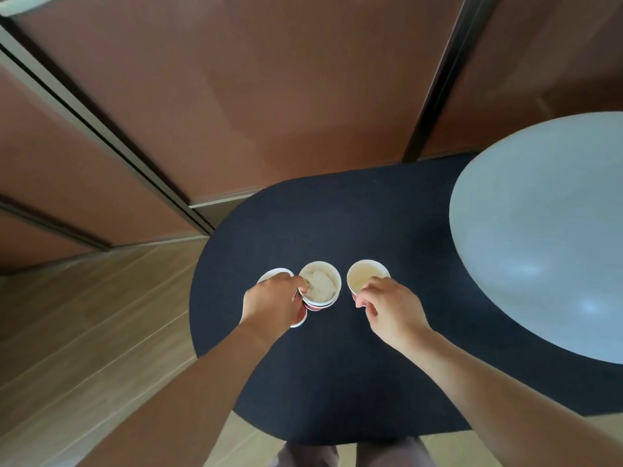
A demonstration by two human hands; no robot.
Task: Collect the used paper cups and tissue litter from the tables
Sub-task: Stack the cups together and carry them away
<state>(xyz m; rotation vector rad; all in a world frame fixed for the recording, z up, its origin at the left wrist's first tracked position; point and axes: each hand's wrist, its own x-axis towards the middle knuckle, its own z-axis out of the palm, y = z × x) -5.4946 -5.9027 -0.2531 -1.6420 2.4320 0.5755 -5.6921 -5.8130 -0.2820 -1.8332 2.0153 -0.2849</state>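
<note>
the left hand (273,299) was curled around two paper cups at once: a mostly hidden cup (273,275) under its knuckles and a nested stack of cups (320,285) with crumpled tissue (322,285) inside, fingertips hooked over that stack's rim. the right hand (387,306) pinched the near rim of a single empty cup (365,275) between thumb and fingers. all cups were held over a dark rounded rug (337,382), beside a pale round table (539,237), with wood flooring (84,332) to the left
</note>
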